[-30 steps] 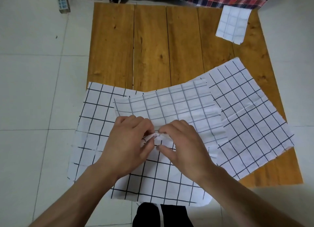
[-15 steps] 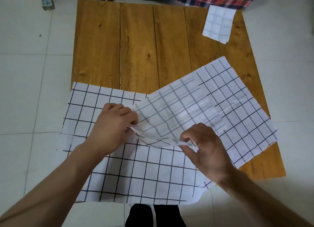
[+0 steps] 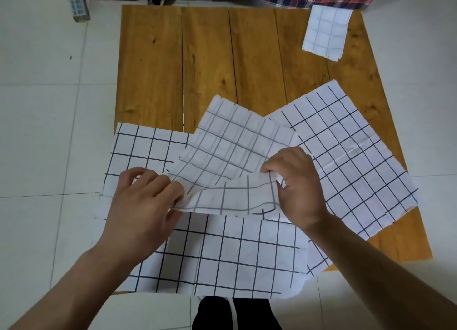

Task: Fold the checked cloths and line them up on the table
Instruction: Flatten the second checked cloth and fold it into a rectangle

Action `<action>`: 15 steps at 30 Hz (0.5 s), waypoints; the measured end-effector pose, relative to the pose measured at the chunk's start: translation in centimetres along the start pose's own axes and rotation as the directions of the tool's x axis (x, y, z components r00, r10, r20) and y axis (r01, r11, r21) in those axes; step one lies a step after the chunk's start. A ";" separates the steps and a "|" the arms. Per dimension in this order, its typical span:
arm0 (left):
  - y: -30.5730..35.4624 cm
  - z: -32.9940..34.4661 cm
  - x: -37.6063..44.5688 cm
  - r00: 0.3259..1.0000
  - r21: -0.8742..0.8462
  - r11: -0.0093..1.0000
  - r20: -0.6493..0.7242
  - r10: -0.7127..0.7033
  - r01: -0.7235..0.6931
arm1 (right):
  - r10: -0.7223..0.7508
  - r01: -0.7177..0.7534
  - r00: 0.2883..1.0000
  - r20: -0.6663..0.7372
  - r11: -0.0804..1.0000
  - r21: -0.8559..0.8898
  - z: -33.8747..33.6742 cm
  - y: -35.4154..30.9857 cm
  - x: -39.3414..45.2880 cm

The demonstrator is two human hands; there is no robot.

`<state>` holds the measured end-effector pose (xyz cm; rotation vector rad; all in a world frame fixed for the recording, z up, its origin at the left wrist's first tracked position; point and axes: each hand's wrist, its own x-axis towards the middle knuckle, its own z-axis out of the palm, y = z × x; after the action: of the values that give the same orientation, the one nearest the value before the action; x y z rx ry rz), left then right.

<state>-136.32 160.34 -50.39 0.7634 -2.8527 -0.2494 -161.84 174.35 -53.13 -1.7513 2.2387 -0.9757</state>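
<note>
**Hands split apart, cloth stretched between them**

The wooden table carries the lot, and the big news is on its near half: the top checked cloth is now pulled taut and lifted off the two flat cloths beneath it. A second ago both hands were bunched together at its middle edge; now they've parted to either end of that near edge. The left flat cloth hangs over the table's near rim, and the right flat cloth lies angled beside it, both unfolded. Up in the far right corner sits one folded cloth, already placed. The left hand pinches the left corner of the raised cloth; the right hand pinches the right corner, fingers curled around it. My read: edge squared up, the fold-over comes next, with two more cloths waiting.
</note>
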 end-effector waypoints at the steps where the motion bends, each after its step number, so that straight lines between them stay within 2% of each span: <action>1: 0.3 0.1 -0.1 1.000 -0.006 1.000 0.003 -0.005 0.005 | 0.009 -0.009 0.999 0.031 1.000 -0.011 -0.2 0.1 -0.1; 5: 1.6 0.9 -0.4 0.999 -0.032 0.999 0.025 -0.035 0.036 | -0.028 0.034 0.992 0.125 0.998 -0.046 -1.2 0.3 -2.0; 11: 2.4 1.6 -0.7 0.996 -0.031 0.997 0.053 -0.069 0.070 | -0.108 0.113 0.985 0.132 0.993 -0.030 -2.1 0.4 -5.3; 15: 2.4 1.6 -0.8 0.994 -0.153 0.988 0.105 0.031 -0.015 | -0.135 0.142 0.978 0.159 0.989 -0.033 -2.4 1.9 -6.8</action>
<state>-137.17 162.97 -51.58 0.7063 -2.8974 -0.5122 -162.42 181.73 -54.18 -1.9521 2.0810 -0.7871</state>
